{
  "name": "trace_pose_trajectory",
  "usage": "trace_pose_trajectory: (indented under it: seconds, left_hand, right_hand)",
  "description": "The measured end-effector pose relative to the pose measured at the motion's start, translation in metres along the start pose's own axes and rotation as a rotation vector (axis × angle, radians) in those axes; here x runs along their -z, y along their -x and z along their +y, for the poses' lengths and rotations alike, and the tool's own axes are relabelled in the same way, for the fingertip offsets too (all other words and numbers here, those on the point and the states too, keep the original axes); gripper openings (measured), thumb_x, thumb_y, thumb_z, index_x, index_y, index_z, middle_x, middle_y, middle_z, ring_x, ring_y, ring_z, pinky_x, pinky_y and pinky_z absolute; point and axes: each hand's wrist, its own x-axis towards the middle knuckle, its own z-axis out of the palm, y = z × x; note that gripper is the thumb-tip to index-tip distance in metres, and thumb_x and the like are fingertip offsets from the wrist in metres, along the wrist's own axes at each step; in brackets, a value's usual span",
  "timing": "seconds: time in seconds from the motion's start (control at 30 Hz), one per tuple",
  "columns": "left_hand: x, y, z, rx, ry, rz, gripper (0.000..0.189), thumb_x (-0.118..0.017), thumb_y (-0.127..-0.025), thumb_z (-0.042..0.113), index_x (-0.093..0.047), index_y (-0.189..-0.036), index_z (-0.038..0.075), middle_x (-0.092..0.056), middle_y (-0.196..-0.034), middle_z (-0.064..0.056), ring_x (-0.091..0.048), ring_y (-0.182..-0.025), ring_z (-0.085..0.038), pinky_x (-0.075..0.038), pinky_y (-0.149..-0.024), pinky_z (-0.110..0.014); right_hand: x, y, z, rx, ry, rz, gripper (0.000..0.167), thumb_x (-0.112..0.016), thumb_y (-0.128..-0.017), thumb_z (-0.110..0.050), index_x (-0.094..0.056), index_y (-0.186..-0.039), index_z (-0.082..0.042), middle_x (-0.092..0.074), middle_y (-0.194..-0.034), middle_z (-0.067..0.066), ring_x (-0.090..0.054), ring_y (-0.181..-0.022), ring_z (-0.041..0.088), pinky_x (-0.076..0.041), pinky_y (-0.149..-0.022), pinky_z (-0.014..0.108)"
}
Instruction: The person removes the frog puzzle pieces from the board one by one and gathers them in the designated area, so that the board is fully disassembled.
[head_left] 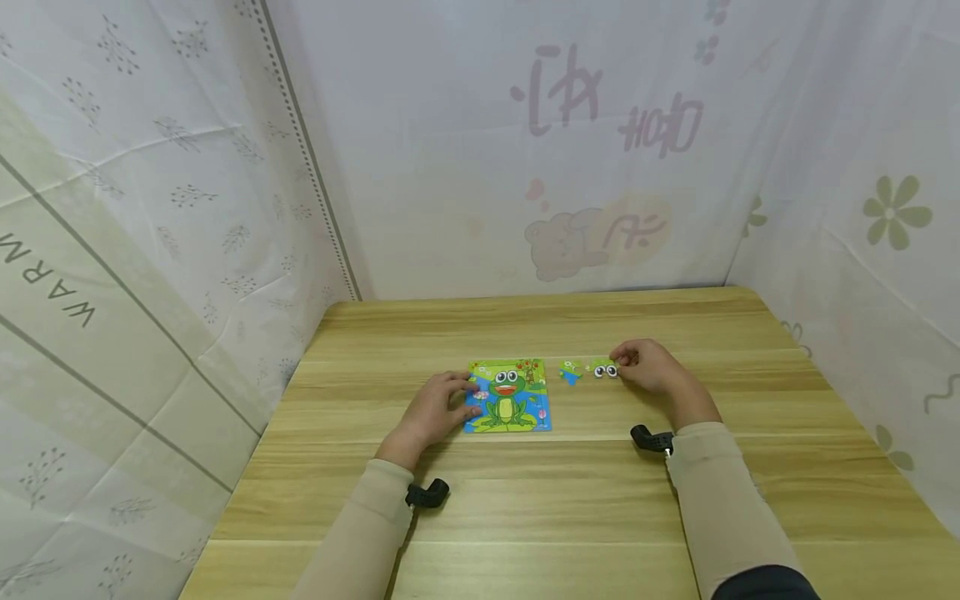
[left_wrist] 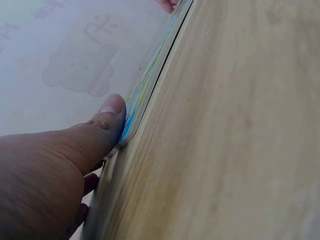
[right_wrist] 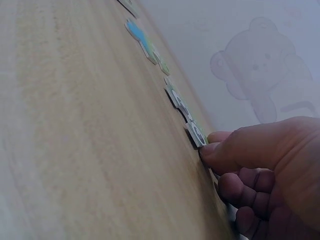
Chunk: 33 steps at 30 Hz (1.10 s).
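A square frog puzzle [head_left: 507, 396] lies flat on the wooden table, showing a green frog on a blue and green ground. My left hand [head_left: 435, 410] rests at its left side, thumb and fingertips touching the edge; the left wrist view shows the thumb [left_wrist: 112, 112] against a corner of the board. Off to the right, my right hand [head_left: 651, 367] pinches the end of a puzzle piece [head_left: 604, 369] with two cartoon eyes on it. That piece is close over the tabletop in the right wrist view, its far end pointing toward a blue and green puzzle piece [right_wrist: 142, 42].
The blue and green piece [head_left: 571, 372] lies between the frog puzzle and the eye piece. The wooden table [head_left: 525, 508] ends at a printed curtain [head_left: 450, 167] behind, with more curtain on both sides. Each wrist wears a black camera mount [head_left: 427, 493].
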Motion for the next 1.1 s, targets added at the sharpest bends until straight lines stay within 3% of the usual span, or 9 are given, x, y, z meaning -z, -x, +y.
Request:
trace_pose_trajectory:
  seconds: [0.4, 0.73, 1.0, 1.1]
  left_hand:
    - [-0.001, 0.0, -0.003, -0.024, -0.002, 0.012, 0.044, -0.079, -0.094, 0.04, -0.072, -0.132, 0.02, -0.054, -0.153, -0.004, -0.047, -0.143, -0.034, -0.04, -0.117, -0.052]
    - [-0.001, -0.001, -0.003, -0.007, 0.018, 0.006, 0.043, -0.078, -0.095, 0.04, -0.072, -0.132, 0.02, -0.053, -0.154, -0.004, -0.045, -0.144, -0.034, -0.038, -0.118, -0.053]
    - [-0.003, -0.002, -0.006, -0.027, 0.057, 0.042, 0.036, -0.078, -0.097, 0.034, -0.074, -0.129, 0.017, -0.055, -0.151, -0.006, -0.047, -0.142, -0.036, -0.039, -0.116, -0.057]
    - [-0.002, -0.003, -0.005, -0.023, 0.057, 0.047, 0.037, -0.078, -0.098, 0.035, -0.073, -0.13, 0.017, -0.053, -0.152, -0.007, -0.046, -0.142, -0.035, -0.039, -0.117, -0.055]
  right_hand:
    - [-0.002, 0.0, 0.001, -0.017, 0.021, 0.005, 0.021, -0.063, -0.098, -0.001, -0.071, -0.118, 0.001, -0.064, -0.102, 0.011, -0.057, -0.094, 0.025, -0.049, -0.082, 0.036]
    - [0.0, 0.0, 0.003, -0.004, 0.014, 0.001, 0.022, -0.061, -0.099, -0.002, -0.07, -0.119, 0.001, -0.064, -0.102, 0.011, -0.057, -0.093, 0.026, -0.049, -0.081, 0.038]
    - [-0.001, -0.003, -0.004, -0.03, 0.025, 0.092, 0.024, -0.06, -0.102, -0.008, -0.07, -0.123, -0.002, -0.064, -0.104, 0.01, -0.058, -0.095, 0.026, -0.05, -0.077, 0.036]
    - [-0.002, -0.003, -0.01, -0.026, 0.024, 0.091, 0.025, -0.06, -0.102, -0.008, -0.069, -0.125, -0.001, -0.064, -0.105, 0.011, -0.058, -0.095, 0.026, -0.051, -0.075, 0.036]
